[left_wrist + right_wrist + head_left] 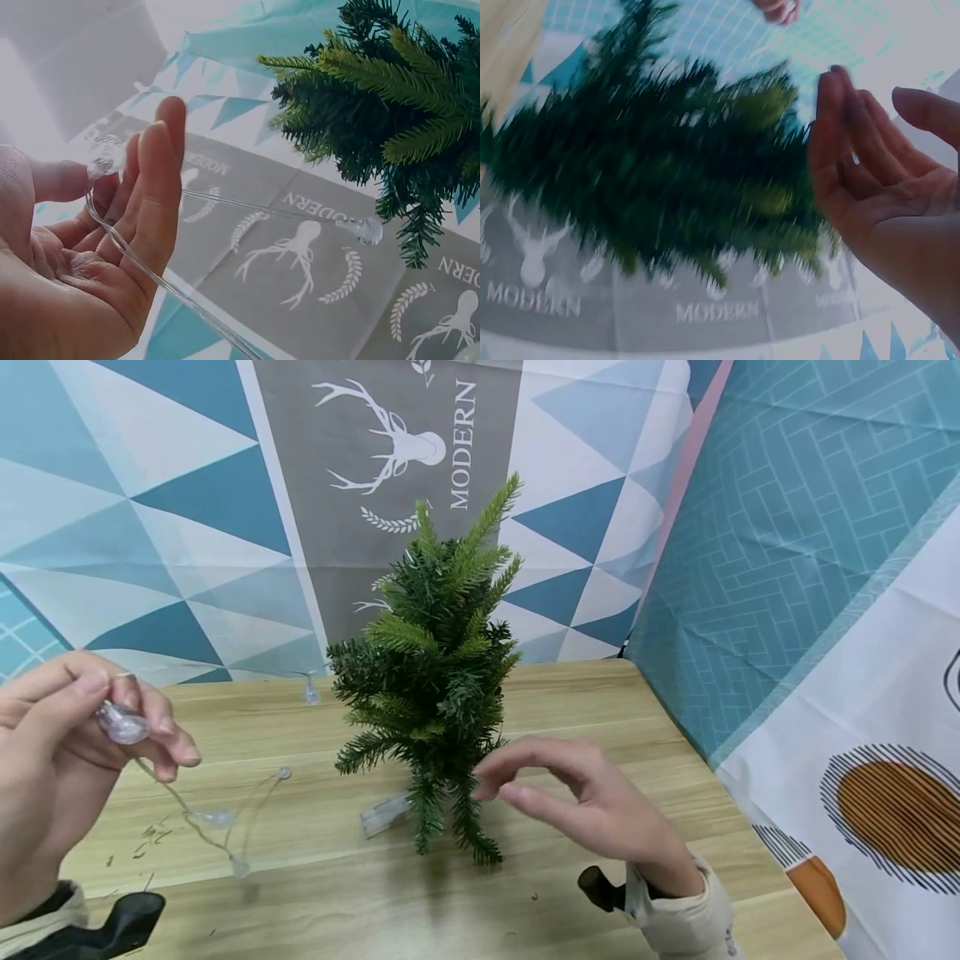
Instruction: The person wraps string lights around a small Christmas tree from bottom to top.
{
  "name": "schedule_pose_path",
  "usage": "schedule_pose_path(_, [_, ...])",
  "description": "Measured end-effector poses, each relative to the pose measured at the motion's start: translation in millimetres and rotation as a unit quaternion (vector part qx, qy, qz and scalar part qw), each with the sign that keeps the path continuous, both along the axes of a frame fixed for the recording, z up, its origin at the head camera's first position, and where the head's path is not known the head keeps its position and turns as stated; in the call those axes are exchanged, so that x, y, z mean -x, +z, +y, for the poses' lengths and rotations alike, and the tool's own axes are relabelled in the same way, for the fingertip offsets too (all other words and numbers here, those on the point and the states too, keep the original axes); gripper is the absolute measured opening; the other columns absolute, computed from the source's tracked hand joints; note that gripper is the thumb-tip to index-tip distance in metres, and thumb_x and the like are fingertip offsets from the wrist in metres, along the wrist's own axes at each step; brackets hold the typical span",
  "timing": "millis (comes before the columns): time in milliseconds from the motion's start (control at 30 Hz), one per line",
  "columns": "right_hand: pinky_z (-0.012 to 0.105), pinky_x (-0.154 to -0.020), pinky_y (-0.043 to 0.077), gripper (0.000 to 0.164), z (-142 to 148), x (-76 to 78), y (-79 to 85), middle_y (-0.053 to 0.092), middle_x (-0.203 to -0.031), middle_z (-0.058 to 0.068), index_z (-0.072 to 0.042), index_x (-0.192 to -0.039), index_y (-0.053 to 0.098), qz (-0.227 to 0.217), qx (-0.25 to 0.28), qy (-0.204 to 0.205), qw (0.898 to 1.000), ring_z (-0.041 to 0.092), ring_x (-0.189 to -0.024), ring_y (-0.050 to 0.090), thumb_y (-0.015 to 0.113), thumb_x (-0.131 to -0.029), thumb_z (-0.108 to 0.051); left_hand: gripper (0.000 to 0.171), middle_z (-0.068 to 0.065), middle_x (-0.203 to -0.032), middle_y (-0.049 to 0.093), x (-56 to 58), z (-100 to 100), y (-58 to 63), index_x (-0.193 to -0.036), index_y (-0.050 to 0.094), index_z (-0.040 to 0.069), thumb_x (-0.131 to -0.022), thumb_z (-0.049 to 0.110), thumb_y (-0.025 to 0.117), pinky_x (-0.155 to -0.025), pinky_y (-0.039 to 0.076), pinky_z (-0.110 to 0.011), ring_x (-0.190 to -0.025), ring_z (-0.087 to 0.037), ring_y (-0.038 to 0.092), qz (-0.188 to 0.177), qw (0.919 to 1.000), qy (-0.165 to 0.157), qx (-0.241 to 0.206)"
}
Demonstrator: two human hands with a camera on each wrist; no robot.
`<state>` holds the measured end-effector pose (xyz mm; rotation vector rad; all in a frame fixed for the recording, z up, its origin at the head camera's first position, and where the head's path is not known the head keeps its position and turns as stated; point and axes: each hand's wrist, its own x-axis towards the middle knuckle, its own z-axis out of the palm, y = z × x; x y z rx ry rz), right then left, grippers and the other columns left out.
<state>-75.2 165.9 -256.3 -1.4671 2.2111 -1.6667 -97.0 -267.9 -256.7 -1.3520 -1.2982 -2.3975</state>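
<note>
Left hand (66,768) pinches a shiny, clear bulb (123,724) between thumb and fingers. The bulb is on a thin, bendy string of lights (217,818) that dips down beside the hand. Right hand (592,802) has softly bent fingers, with a gap between them and the thumb. It is right by the low branches, but I cannot tell if it touches them. Between the hands, a green tree (442,677) stands up on the wood-look table (585,710). Its needles are thin and spiky, some dark, some light. A clear, straight-sided box (385,816) lies by its foot; what is inside is too hard to see.
</note>
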Motion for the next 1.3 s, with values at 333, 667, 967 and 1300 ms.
schedule_pose_path(333, [0.033, -0.102, 0.048, 0.037, -53, -6.2, -3.6, 0.060, -0.137, -0.002, -0.015, -0.142, 0.053, -0.023, -0.083, 0.017, 0.996, 0.009, -0.124, 0.057, 0.052, -0.105, -0.014, 0.032, -0.039, -0.098, 0.061, -14.7, 19, -21.5, -0.098, 0.046, -0.029, -0.100, -0.017, 0.017, -0.098, 0.050, -0.050, -0.109, -0.054, 0.060, 0.011, 0.9978, 0.064, -0.004])
schedule_pose_path(667, [0.023, -0.108, 0.041, 0.056, -109, -14.4, -28.2, 0.041, -0.155, 0.002, -0.013, -0.156, 0.027, 0.030, -0.111, 0.046, 0.992, 0.007, -0.136, 0.044, 0.051, -0.105, -0.016, 0.022, -0.038, -0.108, 0.062, -45.6, 49, -17.4, -0.105, 0.058, -0.024, -0.096, -0.022, 0.038, -0.104, 0.046, -0.030, -0.115, -0.040, 0.060, -0.041, 0.9589, 0.233, 0.156])
schedule_pose_path(967, [0.028, -0.115, 0.032, 0.062, -134, -9.2, -45.3, 0.038, -0.155, -0.005, -0.028, -0.159, 0.008, -0.058, -0.121, 0.061, 0.989, 0.003, -0.142, 0.033, 0.044, -0.108, -0.025, 0.021, -0.031, -0.106, 0.067, -48.1, 69, -12.7, -0.109, 0.065, -0.016, -0.094, -0.018, 0.050, -0.087, 0.054, -0.025, -0.102, -0.032, 0.066, -0.040, 0.9364, 0.271, 0.219])
schedule_pose_path(1300, [0.020, -0.104, 0.043, 0.046, -146, -1.5, -56.3, 0.047, -0.146, 0.000, -0.012, -0.151, 0.035, -0.047, -0.076, 0.052, 0.995, 0.003, -0.131, 0.046, 0.046, -0.107, -0.015, 0.014, -0.028, -0.097, 0.069, -43.5, 76, -14.3, -0.099, 0.067, -0.011, -0.094, -0.016, 0.054, -0.079, 0.055, -0.025, -0.091, -0.031, 0.070, -0.064, 0.9319, 0.290, 0.209])
